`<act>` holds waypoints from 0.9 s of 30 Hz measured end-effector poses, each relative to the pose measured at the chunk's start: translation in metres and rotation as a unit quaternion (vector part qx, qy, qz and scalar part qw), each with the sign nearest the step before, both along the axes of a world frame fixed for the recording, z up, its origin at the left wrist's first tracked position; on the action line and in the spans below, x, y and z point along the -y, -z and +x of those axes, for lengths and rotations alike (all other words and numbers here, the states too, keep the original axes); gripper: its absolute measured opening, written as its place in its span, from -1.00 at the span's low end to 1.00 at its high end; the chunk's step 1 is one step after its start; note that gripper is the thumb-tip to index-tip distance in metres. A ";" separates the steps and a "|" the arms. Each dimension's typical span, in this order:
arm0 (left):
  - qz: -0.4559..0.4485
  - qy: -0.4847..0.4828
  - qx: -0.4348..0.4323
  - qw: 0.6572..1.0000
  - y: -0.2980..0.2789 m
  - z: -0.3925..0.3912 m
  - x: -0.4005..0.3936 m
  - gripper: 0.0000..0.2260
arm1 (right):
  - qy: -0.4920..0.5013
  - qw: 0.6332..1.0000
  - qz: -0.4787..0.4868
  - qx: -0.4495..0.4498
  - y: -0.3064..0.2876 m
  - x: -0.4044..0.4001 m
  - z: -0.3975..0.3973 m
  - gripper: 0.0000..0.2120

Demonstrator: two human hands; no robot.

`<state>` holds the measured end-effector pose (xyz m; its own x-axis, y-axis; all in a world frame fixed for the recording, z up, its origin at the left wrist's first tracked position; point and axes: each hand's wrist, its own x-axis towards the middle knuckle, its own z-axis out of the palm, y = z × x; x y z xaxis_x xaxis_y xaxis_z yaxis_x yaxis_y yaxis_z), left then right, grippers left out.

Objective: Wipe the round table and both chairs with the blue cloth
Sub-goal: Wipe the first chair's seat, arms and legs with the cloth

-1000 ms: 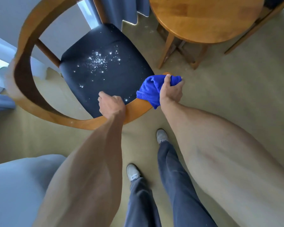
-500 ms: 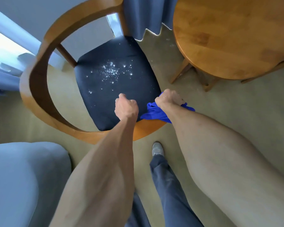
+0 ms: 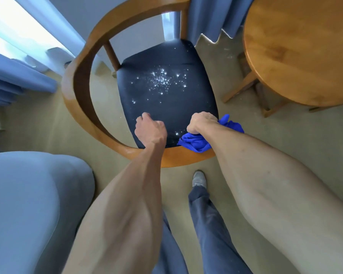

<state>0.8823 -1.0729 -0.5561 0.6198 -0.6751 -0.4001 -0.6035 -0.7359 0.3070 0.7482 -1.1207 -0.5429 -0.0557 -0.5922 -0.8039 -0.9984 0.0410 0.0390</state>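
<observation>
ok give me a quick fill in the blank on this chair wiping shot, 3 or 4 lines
1. The right hand grips a bunched ____ cloth at the chair's wooden back rail.
2. The left hand holds no cloth; its fingers are ____.
3. Pale specks are scattered on the chair's dark ____.
4. The round table stands to the ____ of the chair.

Missing words: blue; curled; seat; right
</observation>
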 end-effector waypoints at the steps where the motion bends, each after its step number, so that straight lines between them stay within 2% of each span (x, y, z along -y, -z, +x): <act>1: 0.002 0.010 0.028 1.000 0.000 0.009 -0.003 -0.75 | 0.000 1.000 0.010 -0.006 -0.002 -0.003 0.009 -0.96; 3: 0.011 0.017 0.076 0.997 -0.002 0.032 -0.006 -0.74 | -0.002 0.999 0.013 -0.031 -0.002 -0.008 0.024 -0.88; 6: -0.009 0.022 0.119 0.993 -0.008 0.071 -0.003 -0.61 | -0.003 0.996 0.015 -0.083 -0.004 -0.009 0.037 -0.73; 9: -0.035 0.025 0.152 0.988 -0.010 0.113 0.003 -0.48 | 0.004 0.994 0.011 -0.109 -0.003 -0.011 0.049 -0.69; 11: -0.044 0.020 0.173 0.984 -0.010 0.140 0.008 -0.41 | 0.011 0.996 -0.012 -0.090 0.002 -0.015 0.064 -0.72; 13: -0.051 0.011 0.177 0.983 -0.010 0.164 0.013 -0.39 | 0.040 0.999 -0.002 -0.031 0.008 -0.023 0.096 -0.67; 16: -0.057 0.002 0.143 0.988 -0.013 0.184 0.019 -0.44 | 0.104 0.992 0.048 0.050 0.017 -0.038 0.167 -0.72; 18: -0.079 -0.002 0.103 0.992 -0.018 0.194 0.021 -0.48 | 0.123 0.989 0.051 0.064 0.019 -0.037 0.206 -0.78; 21: -0.109 -0.057 0.029 0.992 -0.025 0.214 0.024 -0.53 | 0.185 0.977 0.075 0.077 0.011 -0.025 0.228 -0.73; 23: -0.098 -0.107 -0.002 0.989 -0.030 0.233 0.027 -0.63 | 0.270 0.952 0.078 0.121 0.008 -0.020 0.232 -0.68; 25: -0.094 -0.121 -0.022 0.988 -0.033 0.248 0.030 -0.75 | 0.359 0.912 0.087 0.178 0.005 -0.020 0.238 -0.68; 27: -0.110 -0.126 -0.043 0.985 -0.033 0.262 0.033 -0.74 | 0.403 0.882 0.109 0.219 0.005 -0.018 0.243 -0.70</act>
